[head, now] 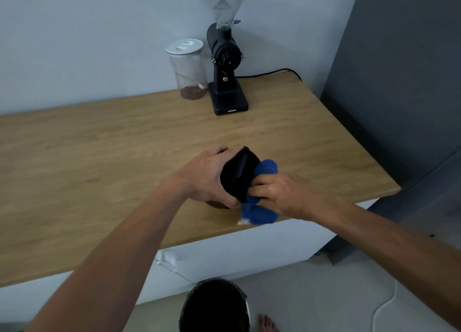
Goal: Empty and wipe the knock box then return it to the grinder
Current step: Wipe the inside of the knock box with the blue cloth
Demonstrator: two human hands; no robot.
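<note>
Forearms come in from bottom corners, meeting over the front edge of the wooden counter (99, 157). L hand (207, 177) is wrapped round the black knock box (239, 174), fingers curled over its far side, thumb under near the bottom; box is tipped on its side, mouth facing right, lower edge at or just above the countertop (can't tell which). R hand (279, 192) is bunched tight on a blue cloth (262, 207), pushing it against the box's open side; cloth bulges out above and below the fingers, w/ a bit of white showing at its lower edge. Box sits near the counter's front edge, well apart from the grinder.

Further back, against the wall: black grinder (225, 70) w/ clear hopper on top, upright, cord trailing right along the wall. Just beside it on the left, a clear jar (188, 72) w/ white lid, some brown grounds in the bottom.

On the floor below the counter edge, a dark-lined bin (214, 306), open top; a bare foot (267, 323) just right of it.
</note>
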